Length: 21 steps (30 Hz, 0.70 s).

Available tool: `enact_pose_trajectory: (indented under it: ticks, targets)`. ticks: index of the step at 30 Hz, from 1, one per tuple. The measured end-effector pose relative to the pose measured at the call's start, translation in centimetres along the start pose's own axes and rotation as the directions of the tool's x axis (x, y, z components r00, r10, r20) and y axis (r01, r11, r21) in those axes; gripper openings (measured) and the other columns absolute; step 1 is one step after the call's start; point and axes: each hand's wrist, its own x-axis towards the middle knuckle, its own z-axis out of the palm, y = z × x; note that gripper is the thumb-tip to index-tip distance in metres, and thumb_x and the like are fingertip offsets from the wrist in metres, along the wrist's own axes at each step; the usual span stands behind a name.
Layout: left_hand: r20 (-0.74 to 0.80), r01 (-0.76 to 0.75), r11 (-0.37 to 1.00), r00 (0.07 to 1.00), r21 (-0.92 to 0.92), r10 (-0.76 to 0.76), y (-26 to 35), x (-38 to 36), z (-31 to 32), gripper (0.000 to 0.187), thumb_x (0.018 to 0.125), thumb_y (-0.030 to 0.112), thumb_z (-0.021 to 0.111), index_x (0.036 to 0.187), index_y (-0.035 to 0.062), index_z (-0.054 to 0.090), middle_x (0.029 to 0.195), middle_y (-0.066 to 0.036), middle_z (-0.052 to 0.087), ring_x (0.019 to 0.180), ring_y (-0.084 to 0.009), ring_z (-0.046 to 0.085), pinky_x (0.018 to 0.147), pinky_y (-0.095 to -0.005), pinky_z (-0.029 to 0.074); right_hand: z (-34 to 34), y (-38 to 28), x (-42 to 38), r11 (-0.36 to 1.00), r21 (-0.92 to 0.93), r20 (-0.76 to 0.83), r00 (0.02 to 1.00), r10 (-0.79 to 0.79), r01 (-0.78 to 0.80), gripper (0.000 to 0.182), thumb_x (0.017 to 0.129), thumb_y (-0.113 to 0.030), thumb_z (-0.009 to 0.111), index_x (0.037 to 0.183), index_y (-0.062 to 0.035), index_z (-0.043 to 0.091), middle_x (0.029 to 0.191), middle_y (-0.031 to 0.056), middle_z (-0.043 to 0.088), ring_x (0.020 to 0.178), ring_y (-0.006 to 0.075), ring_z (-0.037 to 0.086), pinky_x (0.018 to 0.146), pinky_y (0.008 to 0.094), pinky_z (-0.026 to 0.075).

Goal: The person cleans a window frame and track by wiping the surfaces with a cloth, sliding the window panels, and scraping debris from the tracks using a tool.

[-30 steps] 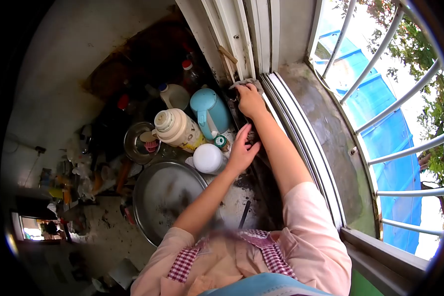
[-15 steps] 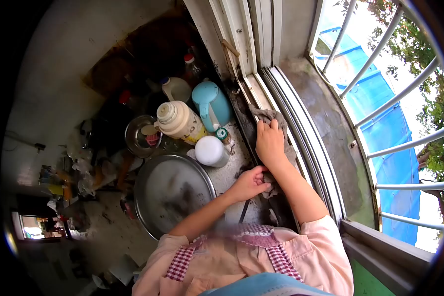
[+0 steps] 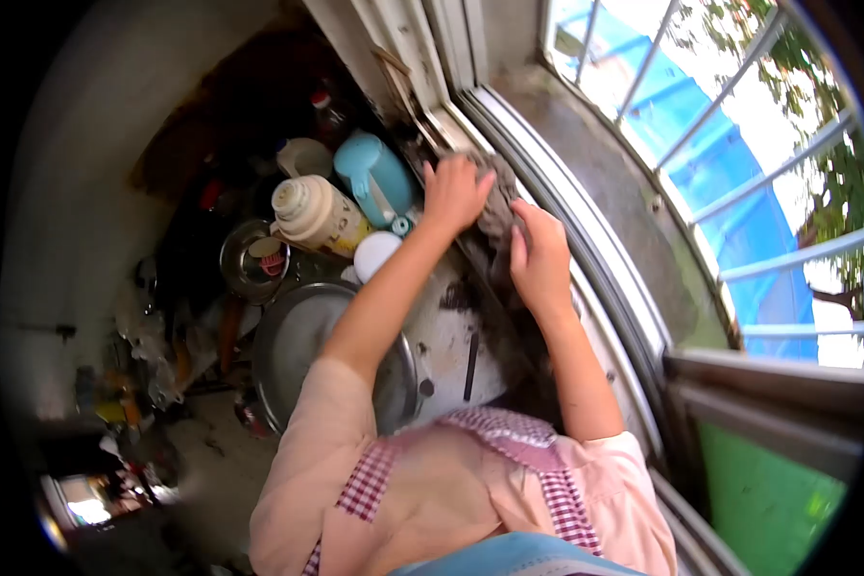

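Note:
A grey-brown cloth lies bunched on the dirty inner edge of the window frame. My left hand is on its upper left part, the thumb and some fingers apart, the palm side hidden. To the right, my right hand touches the cloth's right edge with its fingertips, and the thumb is beside them; how firmly it grips is unclear. Beyond both hands runs the white sliding-window track. The blue kettle stands just left of my left hand.
A cream thermos, a white-lidded jar and a large round metal tray sit on the left. A metal bowl is beside the thermos. White window bars curve along the right.
My left hand has moved up from the lower part of the cloth to its upper left. My right hand has come down to its right side. The view has shifted.

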Motion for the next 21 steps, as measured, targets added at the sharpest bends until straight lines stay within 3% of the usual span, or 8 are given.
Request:
enact_pose_trajectory:
  ticks: [2,4,6,9,12,15,18,21]
  targets:
    - [-0.135,-0.064,0.987,0.987,0.149,0.085,-0.6,1.1,1.1,0.047,0.089,0.048,0.049,0.097,0.0048,0.065,0.110,-0.013,0.059,0.107,-0.0292,0.054,0.100,-0.0648,0.026,-2.3,-1.3,-4.2,0.999,0.013,0.033,0.998,-0.053,0.053,0.026,0.077,0.007,0.056,0.101,-0.0011,0.061,0.098,0.0154,0.064,0.092,0.0339,0.059,0.082,0.0380,0.048]
    - [0.129,0.040,0.967,0.989,0.252,-0.074,-0.1,2.6,-0.6,0.056,0.086,0.053,0.049,0.103,0.0029,0.065,0.111,-0.016,0.061,0.105,-0.0319,0.059,0.102,-0.0637,0.024,-3.7,-2.5,-9.4,1.000,0.029,0.206,0.978,-0.003,-0.003,0.027,0.075,0.007,0.057,0.101,-0.0014,0.061,0.095,0.0154,0.064,0.087,0.0335,0.061,0.076,0.0372,0.050]
    - [-0.048,0.020,0.989,0.999,0.149,-0.013,-2.6,3.2,2.1,0.060,0.082,0.057,0.052,0.108,0.0041,0.064,0.107,-0.017,0.063,0.101,-0.0329,0.060,0.102,-0.0616,0.026,-3.4,-1.7,-14.8,0.998,0.000,0.312,0.948,0.057,-0.060,0.023,0.077,0.004,0.058,0.099,-0.0017,0.062,0.091,0.0164,0.064,0.082,0.0342,0.062,0.072,0.0388,0.051]
    - [-0.016,0.007,0.998,1.000,0.064,-0.006,-2.7,2.7,2.0,0.061,0.082,0.058,0.052,0.108,0.0045,0.062,0.108,-0.016,0.063,0.101,-0.0326,0.060,0.099,-0.0600,0.031,-0.4,1.9,-22.3,0.943,-0.207,0.349,0.880,0.321,-0.261,0.018,0.084,-0.011,0.059,0.099,-0.0026,0.062,0.088,0.0183,0.063,0.078,0.0366,0.063,0.068,0.0425,0.051]
    - [-0.059,-0.018,0.999,0.998,0.050,0.021,-3.1,2.2,2.5,0.061,0.083,0.060,0.050,0.107,0.0047,0.062,0.107,-0.015,0.064,0.101,-0.0319,0.060,0.096,-0.0577,0.034,4.4,2.4,-23.8,0.828,-0.431,0.478,0.688,0.546,-0.358,0.021,0.084,-0.020,0.062,0.085,0.0012,0.059,0.083,0.0223,0.062,0.075,0.0384,0.063,0.067,0.0446,0.052]
    - [0.054,-0.010,1.000,0.999,0.021,0.009,-2.8,1.2,0.5,0.057,0.086,0.056,0.051,0.107,0.0035,0.060,0.109,-0.015,0.063,0.102,-0.0321,0.059,0.095,-0.0492,0.039,9.4,4.9,-27.1,0.784,-0.549,0.479,0.659,0.580,-0.292,0.021,0.079,-0.014,0.063,0.089,0.0041,0.055,0.089,0.0235,0.061,0.080,0.0386,0.063,0.068,0.0441,0.053]
    - [-0.070,-0.092,0.949,0.995,-0.301,0.074,-5.5,1.3,2.0,0.054,0.086,0.048,0.057,0.114,0.0017,0.057,0.112,-0.017,0.061,0.106,-0.0338,0.057,0.095,-0.0429,0.041,11.1,6.1,-29.5,0.744,-0.605,0.411,0.687,0.599,-0.286,0.013,0.079,-0.006,0.056,0.088,0.0028,0.056,0.092,0.0222,0.058,0.084,0.0374,0.060,0.068,0.0432,0.053]
    - [-0.113,-0.017,0.951,0.993,-0.309,-0.019,-5.9,1.3,1.6,0.059,0.084,0.041,0.063,0.127,0.0029,0.050,0.127,-0.017,0.051,0.115,-0.0330,0.051,0.095,-0.0396,0.042,10.9,5.8,-29.8,0.737,-0.635,0.401,0.716,0.572,-0.233,0.012,0.078,-0.001,0.050,0.088,0.0023,0.056,0.090,0.0209,0.055,0.087,0.0362,0.058,0.070,0.0419,0.053]
